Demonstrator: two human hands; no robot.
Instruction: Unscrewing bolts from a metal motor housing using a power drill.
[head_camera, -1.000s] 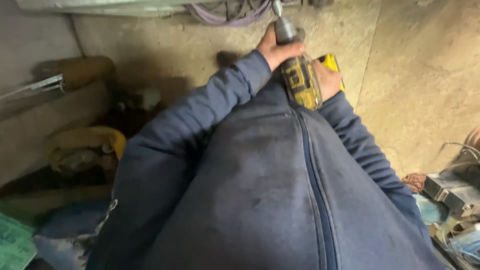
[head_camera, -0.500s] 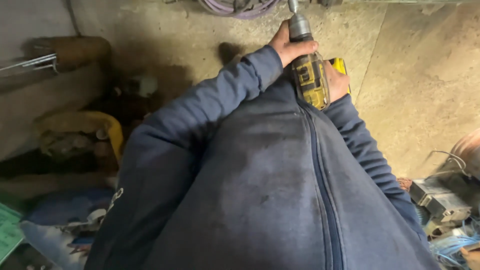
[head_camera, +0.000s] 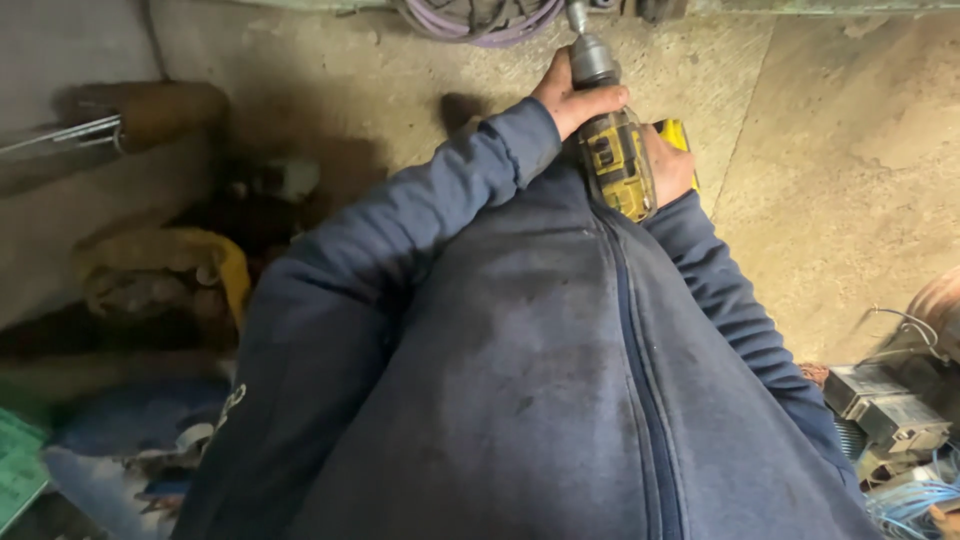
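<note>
Left hand (head_camera: 572, 92): wrapped round drill (head_camera: 612, 150) just behind the chuck, steadying its nose.
Right hand (head_camera: 668, 165): closed on the grip, mostly hidden.
Bit: aimed at floor's (head_camera: 830, 150) far edge.

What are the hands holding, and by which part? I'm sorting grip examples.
A yellow-and-black drill: left hand wraps its front, just behind the chuck; right hand grips its rear.

I see the drill (head_camera: 615, 150) between my left hand (head_camera: 568, 95) and right hand (head_camera: 668, 165), cables (head_camera: 470, 18) just beyond its tip, junk pile (head_camera: 170, 270) far left, metal boxes (head_camera: 885, 410) lower right.
</note>
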